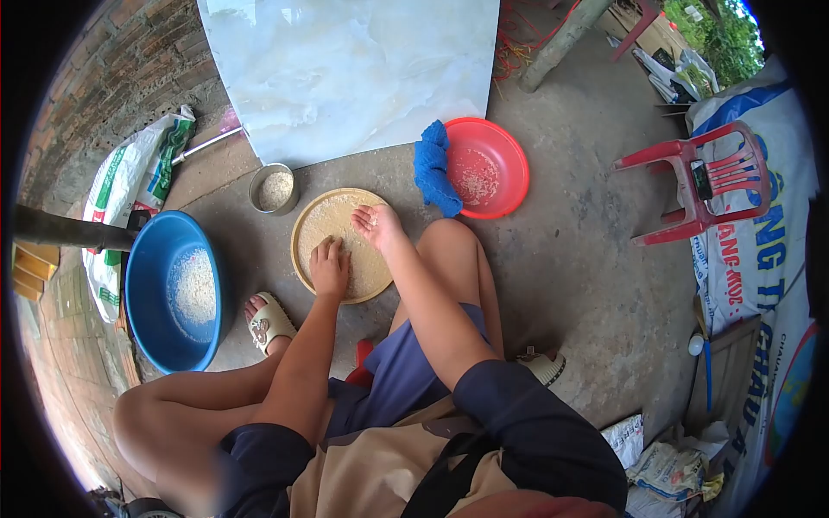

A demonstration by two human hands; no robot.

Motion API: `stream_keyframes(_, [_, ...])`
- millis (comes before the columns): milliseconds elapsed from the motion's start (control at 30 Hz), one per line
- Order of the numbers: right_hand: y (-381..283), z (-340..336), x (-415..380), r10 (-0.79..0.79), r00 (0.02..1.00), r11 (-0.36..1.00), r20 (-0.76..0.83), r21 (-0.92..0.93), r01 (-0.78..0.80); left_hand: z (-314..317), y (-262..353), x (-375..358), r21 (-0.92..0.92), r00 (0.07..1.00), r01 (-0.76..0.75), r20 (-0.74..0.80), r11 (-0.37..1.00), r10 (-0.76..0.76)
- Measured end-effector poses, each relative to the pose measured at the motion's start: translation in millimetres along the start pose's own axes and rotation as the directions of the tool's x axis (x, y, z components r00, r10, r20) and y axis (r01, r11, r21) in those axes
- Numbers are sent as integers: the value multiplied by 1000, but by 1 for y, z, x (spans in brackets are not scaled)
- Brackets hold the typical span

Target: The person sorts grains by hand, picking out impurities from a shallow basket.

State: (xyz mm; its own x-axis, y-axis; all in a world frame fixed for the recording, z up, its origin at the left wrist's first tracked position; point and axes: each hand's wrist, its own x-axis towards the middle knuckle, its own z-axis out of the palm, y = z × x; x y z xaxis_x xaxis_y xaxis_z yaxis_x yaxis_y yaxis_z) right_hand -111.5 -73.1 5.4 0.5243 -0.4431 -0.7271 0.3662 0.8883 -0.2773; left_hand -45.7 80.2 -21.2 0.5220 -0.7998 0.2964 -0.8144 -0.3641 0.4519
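Note:
A round woven tray [324, 211] with pale grains spread over it lies before my knees. My left hand [330, 266] rests palm down on the grains at the tray's middle, fingers slightly spread. Over the tray's upper right edge my right hand [376, 226] is turned palm up with its fingers partly curled, and a few pale grains show on it. Just beyond the tray's upper left stands a metal pot [276, 189] with grains inside.
A blue basin [138, 302] with white grains stands at the left. A red basin [515, 177] holds scattered grains, with a blue cloth [434, 168] over its edge. A pale board [354, 78] lies ahead; a red chair [691, 177] and sacks [756, 216] are at the right.

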Motion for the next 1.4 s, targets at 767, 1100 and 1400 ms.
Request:
stream_keyframes(767, [1, 6, -6, 85, 988, 996, 129, -41, -80, -78, 34, 136, -562, 744, 547, 666, 621, -54])
stream_keyframes(1100, [2, 8, -12, 135, 975, 990, 178, 9, -139, -80, 56, 137, -466, 779, 369, 626, 804, 6])
stream_keyframes(1400, [3, 9, -12, 132, 974, 990, 187, 27, -139, -81, 67, 140, -509, 793, 385, 609, 770, 5])
